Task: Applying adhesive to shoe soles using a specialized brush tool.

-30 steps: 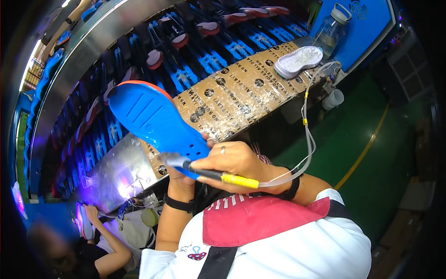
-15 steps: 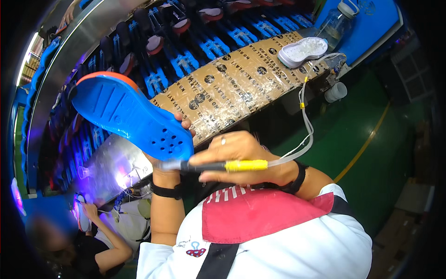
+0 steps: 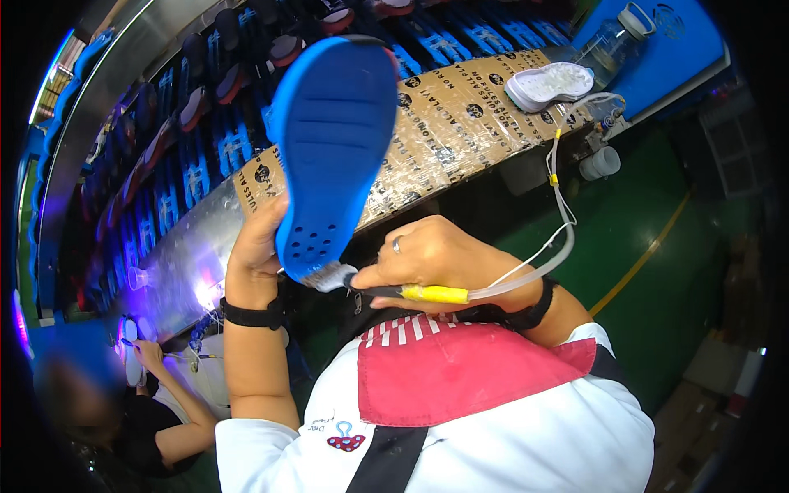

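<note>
A blue shoe sole (image 3: 339, 135), ridged and with small round holes at its near end, is raised in front of me, with its wide end pointing away. My left hand (image 3: 261, 234) grips the sole's near left edge; some of its fingers are hidden behind it. In my right hand (image 3: 431, 256) is a brush (image 3: 436, 293) with a dark handle wrapped in yellow, its fingers closed around it. The pale bristles touch the sole's near rim, just below the holes. A clear tube (image 3: 538, 283) leads from the handle's end over to the bench.
Cardboard (image 3: 448, 168) covers the bench top, with a white sole (image 3: 549, 86) on it at the right. Beyond are a clear jug (image 3: 616, 41) and blue racks (image 3: 448, 57) of shoes. A white cup (image 3: 600, 163) hangs by the bench end. Another person (image 3: 156, 411) works at lower left.
My left hand has turned the sole from leaning left to nearly upright, moving its wide end right. The brush bristles, blurred near my left wrist before, now meet the sole's near rim.
</note>
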`<state>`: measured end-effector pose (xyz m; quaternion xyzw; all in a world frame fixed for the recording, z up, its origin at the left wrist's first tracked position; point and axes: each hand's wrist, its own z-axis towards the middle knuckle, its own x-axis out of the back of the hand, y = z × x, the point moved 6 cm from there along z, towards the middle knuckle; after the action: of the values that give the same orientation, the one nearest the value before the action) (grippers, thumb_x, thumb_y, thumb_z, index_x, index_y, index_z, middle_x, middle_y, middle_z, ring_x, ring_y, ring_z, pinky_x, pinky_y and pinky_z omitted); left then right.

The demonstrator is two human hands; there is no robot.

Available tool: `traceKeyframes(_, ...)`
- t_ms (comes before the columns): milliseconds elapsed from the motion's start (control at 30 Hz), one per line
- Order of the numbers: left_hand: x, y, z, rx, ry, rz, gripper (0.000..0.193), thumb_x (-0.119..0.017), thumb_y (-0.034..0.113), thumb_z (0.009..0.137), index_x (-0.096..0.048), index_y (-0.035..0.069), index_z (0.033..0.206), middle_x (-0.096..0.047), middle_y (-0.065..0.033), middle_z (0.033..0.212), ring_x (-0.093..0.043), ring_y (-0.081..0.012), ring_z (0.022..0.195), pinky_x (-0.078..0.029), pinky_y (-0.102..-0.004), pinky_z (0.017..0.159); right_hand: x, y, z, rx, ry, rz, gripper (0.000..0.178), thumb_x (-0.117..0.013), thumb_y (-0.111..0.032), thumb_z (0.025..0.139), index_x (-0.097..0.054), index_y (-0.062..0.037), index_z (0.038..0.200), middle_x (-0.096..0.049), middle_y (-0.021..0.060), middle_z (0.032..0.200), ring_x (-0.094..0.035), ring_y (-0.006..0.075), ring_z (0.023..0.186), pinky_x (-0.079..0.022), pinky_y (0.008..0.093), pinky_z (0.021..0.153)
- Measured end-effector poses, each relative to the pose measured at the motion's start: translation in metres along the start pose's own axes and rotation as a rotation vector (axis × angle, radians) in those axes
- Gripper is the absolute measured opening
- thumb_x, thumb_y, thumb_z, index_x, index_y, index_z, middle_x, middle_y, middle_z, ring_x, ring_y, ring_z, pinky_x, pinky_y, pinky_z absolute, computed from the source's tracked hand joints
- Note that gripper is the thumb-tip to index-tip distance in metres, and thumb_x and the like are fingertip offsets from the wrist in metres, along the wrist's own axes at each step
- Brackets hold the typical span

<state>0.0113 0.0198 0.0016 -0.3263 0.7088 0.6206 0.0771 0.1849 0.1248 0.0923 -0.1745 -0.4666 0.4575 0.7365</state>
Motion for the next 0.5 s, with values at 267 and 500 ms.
traceKeyframes(267, -0.03, 0.012, 0.004, 0.27, 0.027, 0.286, 0.045, -0.054, 0.036, 0.094, -0.063, -0.006, 0.107, -0.068, -0.0117, 0.096, -0.065, -0.0138, 0.081, -0.052, -0.0259, 0.073, -0.009, -0.002, 0.004, 0.086, -0.05, -0.126, 0.022, -0.076, -0.015, 0.071, -0.068, -0.0093, 0.09, -0.056, 0.0053, 0.063, -0.058, 0.0216, 0.059, -0.048, 0.0319, 0.055)
traceKeyframes(500, -0.031, 0.009, 0.01, 0.454, -0.153, 0.659, 0.054, -0.048, 0.045, 0.095, -0.065, -0.006, 0.103, -0.068, -0.0112, 0.092, -0.063, -0.0128, 0.079, -0.05, -0.0239, 0.071, -0.004, -0.001, 0.003, 0.051, -0.068, -0.015, 0.02, -0.073, -0.015, 0.073, -0.067, -0.0088, 0.091, -0.057, 0.0082, 0.064, -0.058, 0.0255, 0.061, -0.047, 0.0337, 0.058)
